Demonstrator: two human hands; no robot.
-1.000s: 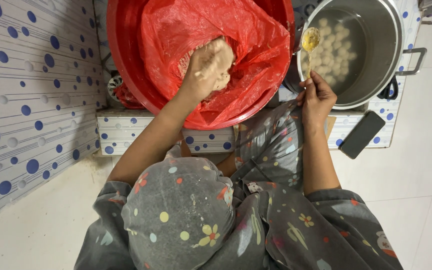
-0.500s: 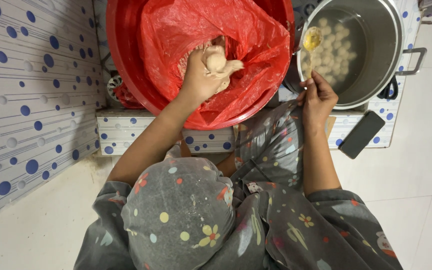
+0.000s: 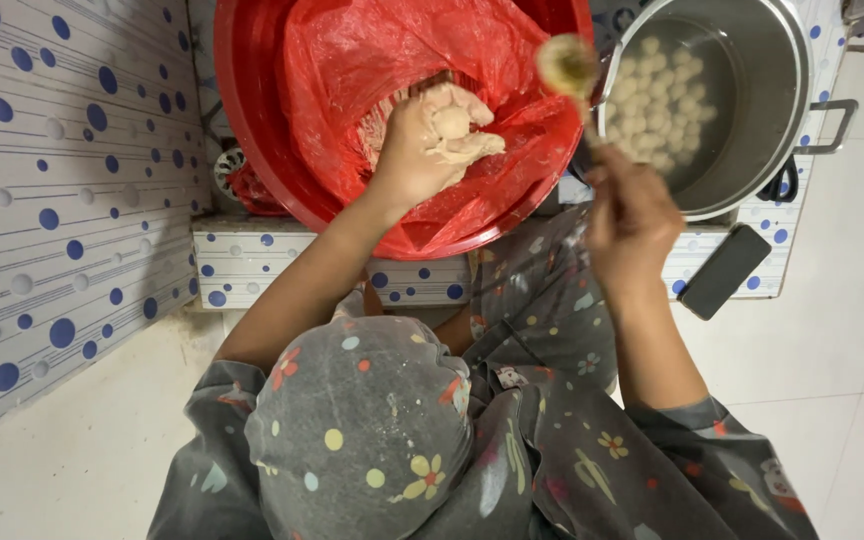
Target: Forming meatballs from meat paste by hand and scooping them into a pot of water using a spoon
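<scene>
A pale ball of paste (image 3: 450, 122) has been squeezed up out of the closed left hand (image 3: 430, 148) over the red-lined basin (image 3: 252, 130), and the spoon (image 3: 568, 68), gripped in the right hand (image 3: 632, 215), has been swung from the steel pot (image 3: 752, 150) toward it, so another ball appears ready for scooping. Basin and pot are set on a dotted tiled ledge (image 3: 252, 262), with a dark phone (image 3: 724, 270) lying beside the pot and a pale floor (image 3: 72, 450) below.

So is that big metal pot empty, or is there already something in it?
Not empty. The metal pot has no lid on and holds many small pale balls sitting in liquid, well below the rim.
</scene>
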